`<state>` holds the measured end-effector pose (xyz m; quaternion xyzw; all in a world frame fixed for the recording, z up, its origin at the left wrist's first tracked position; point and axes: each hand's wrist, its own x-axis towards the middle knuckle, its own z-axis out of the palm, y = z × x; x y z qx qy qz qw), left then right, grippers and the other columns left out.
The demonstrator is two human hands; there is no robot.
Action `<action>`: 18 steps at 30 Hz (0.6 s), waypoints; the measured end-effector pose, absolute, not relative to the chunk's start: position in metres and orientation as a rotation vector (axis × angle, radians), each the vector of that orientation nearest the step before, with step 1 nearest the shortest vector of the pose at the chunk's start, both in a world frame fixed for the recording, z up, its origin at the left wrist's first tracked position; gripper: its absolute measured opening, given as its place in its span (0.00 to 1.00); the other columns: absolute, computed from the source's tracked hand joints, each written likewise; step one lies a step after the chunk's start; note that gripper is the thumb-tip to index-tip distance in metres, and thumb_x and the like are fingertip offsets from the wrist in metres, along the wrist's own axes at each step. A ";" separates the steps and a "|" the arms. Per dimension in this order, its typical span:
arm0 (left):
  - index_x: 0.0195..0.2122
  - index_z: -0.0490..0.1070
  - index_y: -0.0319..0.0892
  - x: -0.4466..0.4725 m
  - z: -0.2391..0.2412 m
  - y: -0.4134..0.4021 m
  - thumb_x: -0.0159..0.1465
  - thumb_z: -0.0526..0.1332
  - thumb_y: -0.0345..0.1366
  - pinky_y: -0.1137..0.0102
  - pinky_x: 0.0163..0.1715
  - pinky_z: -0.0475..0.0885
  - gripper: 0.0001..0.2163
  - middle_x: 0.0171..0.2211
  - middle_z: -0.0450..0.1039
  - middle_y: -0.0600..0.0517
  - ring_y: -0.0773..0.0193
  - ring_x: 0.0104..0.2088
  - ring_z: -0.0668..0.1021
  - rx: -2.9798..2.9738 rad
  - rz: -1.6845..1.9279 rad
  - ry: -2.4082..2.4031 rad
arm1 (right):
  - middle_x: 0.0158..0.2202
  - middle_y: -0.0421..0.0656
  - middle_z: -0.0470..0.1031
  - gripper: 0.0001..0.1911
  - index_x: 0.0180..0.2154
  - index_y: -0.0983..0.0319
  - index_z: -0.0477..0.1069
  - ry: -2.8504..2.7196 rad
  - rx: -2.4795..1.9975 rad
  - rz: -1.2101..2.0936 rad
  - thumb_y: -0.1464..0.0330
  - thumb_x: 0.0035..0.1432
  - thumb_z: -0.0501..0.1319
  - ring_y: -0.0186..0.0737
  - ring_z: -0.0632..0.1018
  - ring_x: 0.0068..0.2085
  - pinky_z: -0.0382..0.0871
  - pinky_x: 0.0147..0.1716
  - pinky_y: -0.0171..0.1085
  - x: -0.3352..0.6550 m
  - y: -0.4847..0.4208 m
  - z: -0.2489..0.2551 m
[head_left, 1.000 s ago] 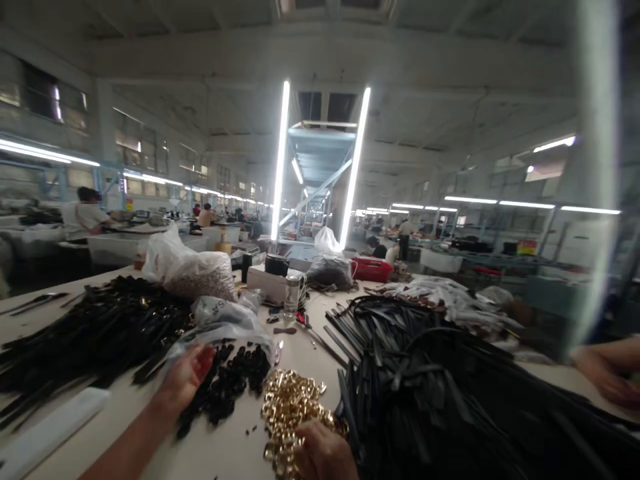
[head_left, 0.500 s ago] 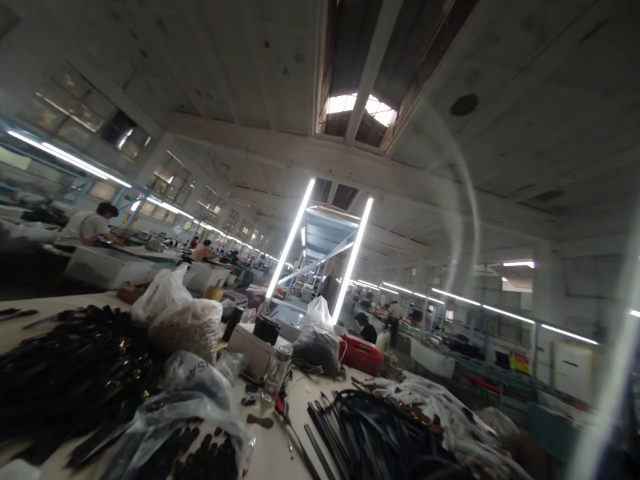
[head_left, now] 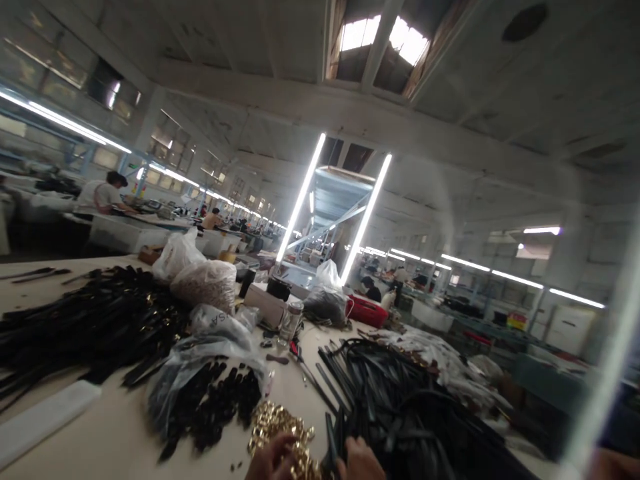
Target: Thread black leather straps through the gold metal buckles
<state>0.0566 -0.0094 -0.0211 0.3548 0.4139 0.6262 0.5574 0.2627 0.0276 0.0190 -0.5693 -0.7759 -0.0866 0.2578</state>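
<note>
Only the tops of my hands show at the bottom edge. My left hand (head_left: 270, 461) is curled over a heap of gold metal buckles (head_left: 273, 423) on the pale table (head_left: 115, 433). My right hand (head_left: 361, 461) is closed at the near edge of a big tangle of black straps (head_left: 400, 407). One black strap (head_left: 329, 433) stands up between the two hands and seems pinched in the right fingers. A pile of small black pieces (head_left: 220, 403) spills from a clear plastic bag (head_left: 200, 357) just left of the buckles.
A large heap of black straps (head_left: 95, 323) covers the table's left side, with a white strip (head_left: 45, 420) before it. Filled plastic bags (head_left: 203, 280), a glass jar (head_left: 290, 320), scissors (head_left: 297, 353) and a red basket (head_left: 367, 312) stand farther back. People work at distant tables. Another person's hand (head_left: 613, 463) shows at bottom right.
The view swung up to the ceiling, then came partly back down and tilted. My left hand has left the black pieces and now lies on the gold buckles beside my right hand.
</note>
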 end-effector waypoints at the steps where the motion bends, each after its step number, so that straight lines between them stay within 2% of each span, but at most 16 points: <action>1: 0.35 0.77 0.45 0.057 -0.025 -0.012 0.47 0.70 0.47 0.65 0.28 0.72 0.16 0.23 0.73 0.52 0.57 0.26 0.76 0.938 1.496 0.991 | 0.34 0.48 0.74 0.03 0.32 0.61 0.75 -2.080 -1.714 -0.283 0.73 0.52 0.65 0.48 0.77 0.38 0.70 0.37 0.41 0.262 0.027 0.012; 2: 0.36 0.77 0.43 0.057 -0.027 -0.015 0.49 0.68 0.47 0.67 0.27 0.71 0.16 0.24 0.73 0.52 0.60 0.25 0.75 1.037 1.514 1.005 | 0.34 0.49 0.74 0.02 0.32 0.62 0.75 -2.083 -1.813 -0.339 0.71 0.53 0.64 0.48 0.77 0.38 0.70 0.36 0.40 0.260 0.025 0.007; 4: 0.38 0.76 0.40 0.054 -0.027 -0.019 0.52 0.66 0.46 0.69 0.26 0.70 0.17 0.26 0.74 0.51 0.63 0.24 0.74 1.112 1.506 1.054 | 0.35 0.50 0.74 0.08 0.31 0.64 0.75 -2.105 -1.870 -0.405 0.65 0.56 0.62 0.47 0.75 0.39 0.67 0.37 0.39 0.254 0.019 0.004; 7: 0.41 0.74 0.39 0.053 -0.023 -0.021 0.55 0.65 0.42 0.71 0.29 0.70 0.16 0.29 0.76 0.49 0.65 0.27 0.74 1.170 1.457 1.090 | 0.36 0.49 0.73 0.11 0.33 0.65 0.75 -2.135 -1.914 -0.352 0.63 0.56 0.62 0.45 0.73 0.40 0.65 0.38 0.37 0.249 0.014 0.010; 14: 0.45 0.73 0.40 0.057 -0.017 -0.023 0.53 0.67 0.44 0.76 0.18 0.66 0.20 0.31 0.76 0.49 0.69 0.22 0.74 1.110 1.334 1.114 | 0.39 0.49 0.72 0.09 0.36 0.66 0.74 -2.041 -1.999 -0.143 0.67 0.58 0.59 0.44 0.71 0.42 0.62 0.40 0.37 0.256 0.019 0.009; 18: 0.43 0.74 0.40 0.056 -0.020 -0.023 0.50 0.69 0.45 0.77 0.16 0.66 0.21 0.30 0.76 0.49 0.69 0.21 0.74 1.038 1.383 1.127 | 0.38 0.49 0.72 0.17 0.36 0.65 0.74 -2.067 -1.976 -0.116 0.57 0.54 0.63 0.44 0.71 0.41 0.63 0.39 0.37 0.258 0.015 0.013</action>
